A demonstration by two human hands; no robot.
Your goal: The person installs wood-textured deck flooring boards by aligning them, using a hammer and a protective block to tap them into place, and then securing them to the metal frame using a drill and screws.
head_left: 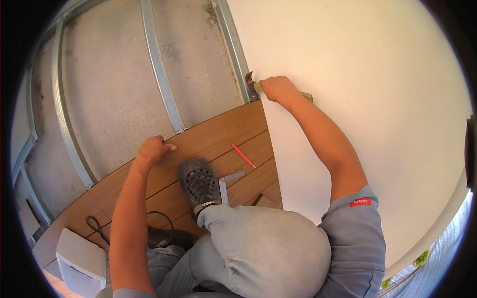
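My right hand (280, 90) is closed around the handle of a claw hammer (251, 85). The hammer's dark head is by the corner where the top wood plank (218, 124), a metal stud (232, 39) and the white panel (357, 94) meet. Whether the head touches the plank is unclear. Further left, my left hand (154, 150) grips the plank's upper edge. Its thumb points right along the face, and the other fingers are mostly hidden behind the edge.
A red pencil (243, 156) and a metal try square (228, 184) lie on the planks beside my dark shoe (198, 181). A white box-like object (82, 260) and a black cord (94, 226) are at lower left. More metal studs (161, 69) stand before a concrete surface (107, 74).
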